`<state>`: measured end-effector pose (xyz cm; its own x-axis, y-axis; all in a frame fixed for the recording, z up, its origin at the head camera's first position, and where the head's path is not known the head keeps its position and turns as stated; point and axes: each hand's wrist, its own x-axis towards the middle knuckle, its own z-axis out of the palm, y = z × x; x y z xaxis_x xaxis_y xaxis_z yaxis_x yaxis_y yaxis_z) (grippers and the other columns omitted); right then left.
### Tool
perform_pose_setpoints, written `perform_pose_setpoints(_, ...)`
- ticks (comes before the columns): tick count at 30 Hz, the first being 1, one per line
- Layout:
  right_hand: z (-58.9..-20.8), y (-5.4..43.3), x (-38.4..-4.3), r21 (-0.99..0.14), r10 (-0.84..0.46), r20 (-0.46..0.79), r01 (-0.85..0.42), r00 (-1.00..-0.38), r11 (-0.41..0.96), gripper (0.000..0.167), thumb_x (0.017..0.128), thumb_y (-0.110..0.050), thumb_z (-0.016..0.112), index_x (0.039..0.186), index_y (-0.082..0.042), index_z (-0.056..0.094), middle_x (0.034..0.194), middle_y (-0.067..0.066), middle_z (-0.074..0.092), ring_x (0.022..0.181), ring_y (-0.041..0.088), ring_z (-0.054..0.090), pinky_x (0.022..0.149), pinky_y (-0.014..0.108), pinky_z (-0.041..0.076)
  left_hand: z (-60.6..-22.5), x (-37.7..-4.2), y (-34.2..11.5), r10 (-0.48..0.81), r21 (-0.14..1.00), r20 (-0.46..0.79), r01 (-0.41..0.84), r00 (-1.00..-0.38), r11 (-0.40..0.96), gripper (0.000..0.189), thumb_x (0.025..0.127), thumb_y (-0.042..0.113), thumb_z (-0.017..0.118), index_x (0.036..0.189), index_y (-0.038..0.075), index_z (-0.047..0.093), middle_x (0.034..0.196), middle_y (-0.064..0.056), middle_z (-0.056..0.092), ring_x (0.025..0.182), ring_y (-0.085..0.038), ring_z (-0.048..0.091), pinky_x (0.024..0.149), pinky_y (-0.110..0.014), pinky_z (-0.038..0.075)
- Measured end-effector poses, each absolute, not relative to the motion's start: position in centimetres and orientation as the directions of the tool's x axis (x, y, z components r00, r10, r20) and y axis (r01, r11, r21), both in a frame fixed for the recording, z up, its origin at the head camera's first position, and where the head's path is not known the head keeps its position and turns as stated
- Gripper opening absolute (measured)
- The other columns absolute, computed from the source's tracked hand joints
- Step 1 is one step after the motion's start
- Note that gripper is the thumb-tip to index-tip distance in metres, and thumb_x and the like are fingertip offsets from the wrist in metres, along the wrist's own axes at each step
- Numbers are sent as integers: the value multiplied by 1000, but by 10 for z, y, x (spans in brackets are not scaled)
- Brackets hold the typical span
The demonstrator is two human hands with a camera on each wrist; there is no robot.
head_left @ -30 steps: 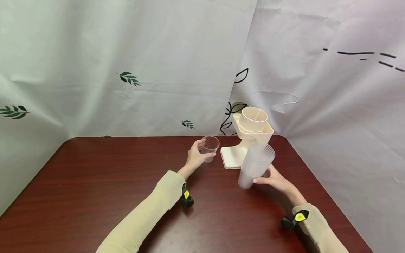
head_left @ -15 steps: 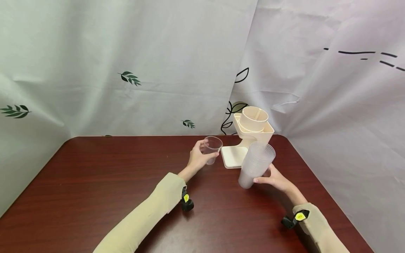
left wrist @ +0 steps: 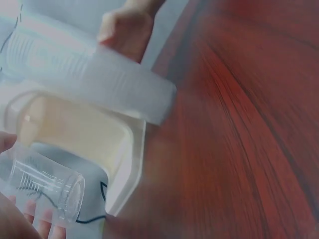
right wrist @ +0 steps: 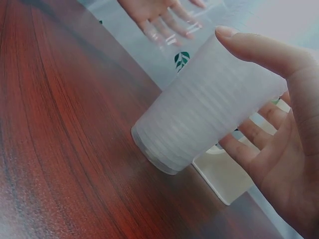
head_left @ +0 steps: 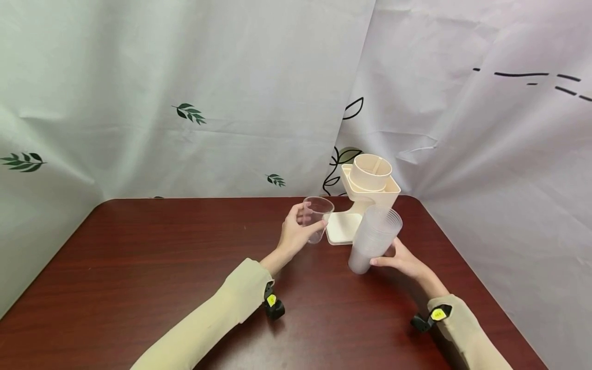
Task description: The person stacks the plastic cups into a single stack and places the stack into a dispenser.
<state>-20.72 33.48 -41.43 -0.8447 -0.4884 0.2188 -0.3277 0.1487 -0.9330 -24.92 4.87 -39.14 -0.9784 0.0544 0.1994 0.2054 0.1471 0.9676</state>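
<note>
My left hand [head_left: 294, 234] grips one clear plastic cup [head_left: 318, 209] by its side, thumb on the near face and fingers on the far side. The cup is held upright just left of the cream stand [head_left: 371, 197]. In my right hand [head_left: 405, 264] is a tall stack of nested clear cups [head_left: 373, 236], leaning to the right in front of the stand. The right wrist view shows the thumb over the stack [right wrist: 204, 107] and the fingers behind it. The single cup [left wrist: 47, 181] looks see-through and without contents in the left wrist view.
The cream stand has a flat base plate [head_left: 341, 228], a curved neck and a square top with a round tube [head_left: 370, 173]. It stands near the back right corner of the dark red wooden table [head_left: 152, 257]. White printed cloth [head_left: 222, 77] hangs behind.
My left hand has carried the cup a little to the right, towards the stand's base. The right hand and the stack have hardly moved.
</note>
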Motion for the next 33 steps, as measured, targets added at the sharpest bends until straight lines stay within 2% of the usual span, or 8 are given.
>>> perform_pose_setpoints(7,-414,335,-207,-934,-488,224,-329,-843,140,64,81,7,64,132,-23,40,121,-14,58,109,1,58,90,16,48,-378,-241,51,67,972,203,209,-977,103,55,77,25,79,128,18,59,115,-7,66,106,-23,62,90,-40,52)
perform_pose_setpoints(14,-414,334,-207,-935,-485,218,-323,-847,144,64,81,7,65,132,-23,39,121,-14,57,109,1,57,91,16,47,-366,-233,55,88,964,256,261,-963,57,55,79,22,78,129,15,59,114,-11,66,105,-24,63,92,-39,51)
perform_pose_setpoints(26,-414,334,-207,-931,-476,219,-329,-852,160,64,80,7,65,131,-23,40,120,-14,57,108,1,58,90,16,47,-352,-224,63,119,957,288,290,-950,-2,61,79,25,78,135,16,55,117,-8,62,109,-27,61,95,-37,51)
perform_pose_setpoints(33,-415,335,-208,-930,-486,232,-339,-843,144,65,80,8,64,132,-22,40,121,-13,57,109,2,57,91,16,47,-341,-222,69,90,944,329,324,-940,-69,62,78,20,79,133,11,51,118,-9,63,108,-20,61,93,-34,52)
